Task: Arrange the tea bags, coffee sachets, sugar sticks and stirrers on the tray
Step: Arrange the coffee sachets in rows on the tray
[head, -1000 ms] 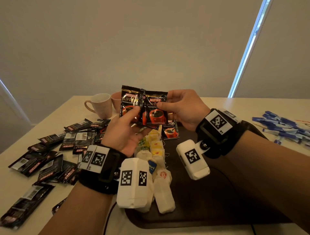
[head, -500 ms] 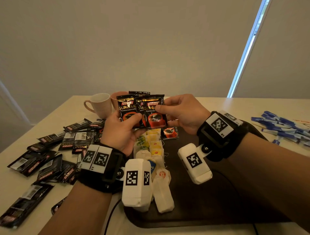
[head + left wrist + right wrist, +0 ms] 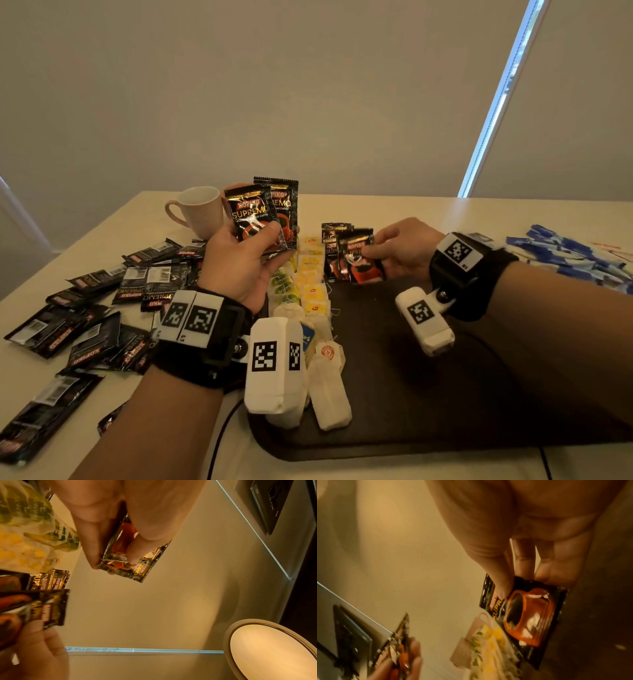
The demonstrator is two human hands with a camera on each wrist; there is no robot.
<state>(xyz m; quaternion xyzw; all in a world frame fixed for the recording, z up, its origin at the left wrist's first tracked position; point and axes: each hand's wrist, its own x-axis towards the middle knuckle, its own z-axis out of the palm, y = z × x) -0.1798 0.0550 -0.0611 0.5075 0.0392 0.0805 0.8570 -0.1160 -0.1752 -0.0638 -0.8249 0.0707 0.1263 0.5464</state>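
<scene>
The dark tray (image 3: pixel 428 394) at lower centre holds rows of tea bags (image 3: pixel 310 291) along its left side and a coffee sachet (image 3: pixel 334 253) lying at its far end. The left hand (image 3: pixel 239 267), raised at centre frame, clamps two upright sachets (image 3: pixel 260 219), long axes vertical. The right hand (image 3: pixel 404 250), low over the tray's far end, pinches one tilted sachet (image 3: pixel 359 257), print toward the camera.

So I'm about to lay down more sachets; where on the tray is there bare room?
The tray is bare right of the tea bags and nearer than the sachets at its far edge, under the right hand. Its left strip is crowded with tea bags.
</scene>
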